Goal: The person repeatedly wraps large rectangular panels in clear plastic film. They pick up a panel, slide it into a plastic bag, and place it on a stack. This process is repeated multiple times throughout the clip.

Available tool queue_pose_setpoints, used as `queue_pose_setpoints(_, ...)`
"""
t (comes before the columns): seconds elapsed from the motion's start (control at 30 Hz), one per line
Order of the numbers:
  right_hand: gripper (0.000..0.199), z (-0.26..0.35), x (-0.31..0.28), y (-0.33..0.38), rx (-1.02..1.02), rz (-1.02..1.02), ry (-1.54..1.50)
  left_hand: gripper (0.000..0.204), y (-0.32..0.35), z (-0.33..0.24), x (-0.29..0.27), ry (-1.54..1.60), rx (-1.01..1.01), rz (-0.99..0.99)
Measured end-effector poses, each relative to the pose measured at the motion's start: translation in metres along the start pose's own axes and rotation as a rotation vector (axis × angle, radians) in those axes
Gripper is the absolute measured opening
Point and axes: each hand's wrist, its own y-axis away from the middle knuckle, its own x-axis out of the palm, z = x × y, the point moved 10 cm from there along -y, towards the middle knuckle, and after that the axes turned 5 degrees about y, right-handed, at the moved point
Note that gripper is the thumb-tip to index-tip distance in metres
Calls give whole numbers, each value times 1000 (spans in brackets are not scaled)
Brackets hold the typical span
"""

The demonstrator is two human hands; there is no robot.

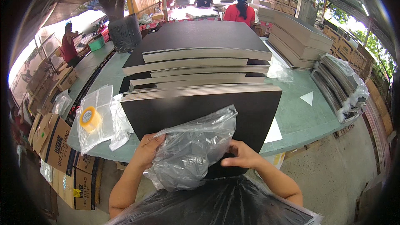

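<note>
In front of me a stack of thin boards with a black face (200, 110) stands tilted against layered piles of black-topped boards (208, 35). A crumpled clear plastic bag (187, 154) hangs before the black face. My left hand (149, 150) grips the bag's left edge between thumb and fingers. My right hand (242, 155) is at the bag's right edge, thumb apart from the fingers; the fingertips are partly hidden by the plastic. Closest to me, at the lower edge, clear plastic lies over something black (233, 204).
A yellowish tape roll (88, 118) lies on flat plastic bags (98, 137) at left. Cardboard cartons (58, 146) stand below. Grey board stacks (298, 37) and a plastic-topped bundle (339, 85) are at right. White paper pieces (307, 98) lie on the green table (300, 121). Several people are farther off.
</note>
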Motion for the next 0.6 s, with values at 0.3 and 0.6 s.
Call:
queue_pose_setpoints(0.3,19,6,-10,-2,164,-57,42,13,63,-126,42,-927,819,-285)
queue_pose_setpoints(0.6,26,11,24,-8,173,-126,-266,25,35,-23,116,-669,229,413)
